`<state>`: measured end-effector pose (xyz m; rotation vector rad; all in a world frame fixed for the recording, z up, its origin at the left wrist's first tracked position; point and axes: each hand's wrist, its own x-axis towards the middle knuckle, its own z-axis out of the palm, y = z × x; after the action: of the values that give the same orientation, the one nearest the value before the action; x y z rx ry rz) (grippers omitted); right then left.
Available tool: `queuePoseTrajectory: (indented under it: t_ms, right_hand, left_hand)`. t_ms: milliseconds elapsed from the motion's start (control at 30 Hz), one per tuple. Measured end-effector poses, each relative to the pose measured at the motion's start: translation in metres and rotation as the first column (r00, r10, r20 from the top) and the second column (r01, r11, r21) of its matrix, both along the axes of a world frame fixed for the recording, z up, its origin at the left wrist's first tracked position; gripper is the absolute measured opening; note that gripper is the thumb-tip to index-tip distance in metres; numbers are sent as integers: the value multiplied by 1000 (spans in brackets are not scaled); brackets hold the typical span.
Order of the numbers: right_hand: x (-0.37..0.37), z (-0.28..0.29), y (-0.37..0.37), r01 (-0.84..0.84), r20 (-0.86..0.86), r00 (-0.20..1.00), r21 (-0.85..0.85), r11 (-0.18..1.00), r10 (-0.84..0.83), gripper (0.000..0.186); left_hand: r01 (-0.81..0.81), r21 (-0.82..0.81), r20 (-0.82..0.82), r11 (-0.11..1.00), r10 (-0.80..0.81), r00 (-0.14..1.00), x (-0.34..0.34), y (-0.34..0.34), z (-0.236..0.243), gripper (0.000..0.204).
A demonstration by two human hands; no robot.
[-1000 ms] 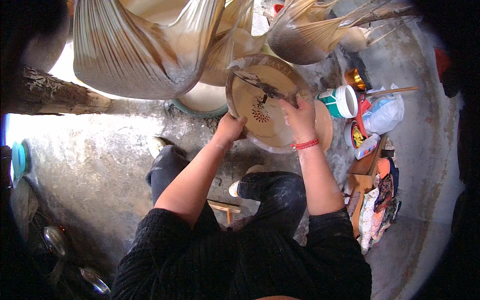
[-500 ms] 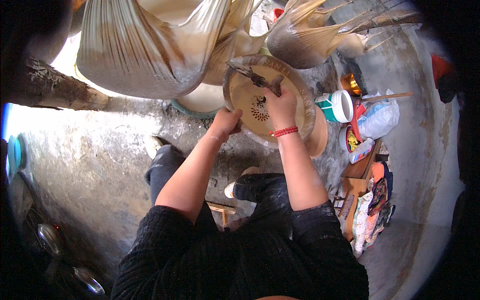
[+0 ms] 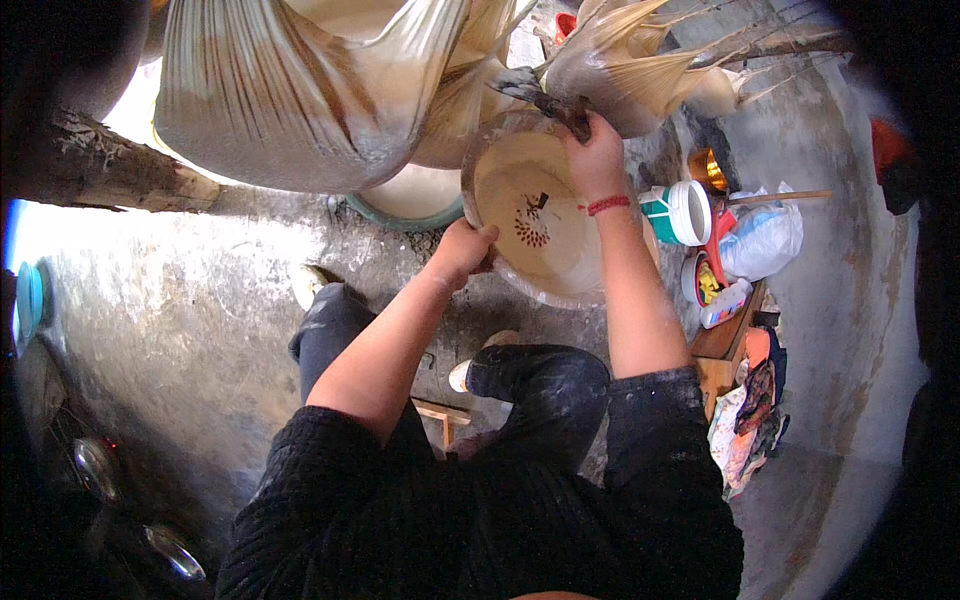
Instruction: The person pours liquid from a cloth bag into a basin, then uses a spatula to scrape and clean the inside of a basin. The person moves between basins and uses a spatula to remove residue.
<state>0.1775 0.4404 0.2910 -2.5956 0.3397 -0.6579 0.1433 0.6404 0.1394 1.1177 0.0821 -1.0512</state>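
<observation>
A round basin [image 3: 556, 258] with a dark leaf-like pattern on its bottom and pale residue on its walls is tilted in front of me. My left hand [image 3: 465, 252] is closed on its near left rim, fingers partly hidden beneath. Over the far right rim, my right hand [image 3: 598, 160] is closed round the dark end of a short brush-like tool [image 3: 540, 95], whose pale, wet-looking tip points left and away. Just beyond hang a large, sagging cloth [image 3: 290, 130] full of pale stuff and a smaller cloth bundle [image 3: 610, 90].
A green-rimmed tub [image 3: 410, 200] of whitish liquid stands under the large cloth. To the right are a white and green bucket [image 3: 685, 212], a plastic bag [image 3: 765, 240] and a wooden box [image 3: 712, 375] beside folded cloths. A thick log [image 3: 120, 165] lies at left.
My right hand has lifted the brush-like tool up and right, from inside the basin to its far rim. The basin and my left hand have shifted slightly right.
</observation>
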Motion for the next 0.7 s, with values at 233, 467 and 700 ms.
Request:
queuePoseTrajectory:
  t_ms: [233,467,700]
  right_hand:
    - [-29,28,-4,-18,-74,997,-78,997,12,25]
    - [-111,12,-23,71,-34,997,161,984,-67,21]
    - [-156,6,-20,108,-130,986,32,994,-103,21]
  left_hand:
    - [32,-17,31,999,-31,999,-6,-9,-7,36]
    - [103,130,303,986,-138,943,-30,-18,-8,42]
    - [100,199,368,975,-168,914,-43,-21,-11,44]
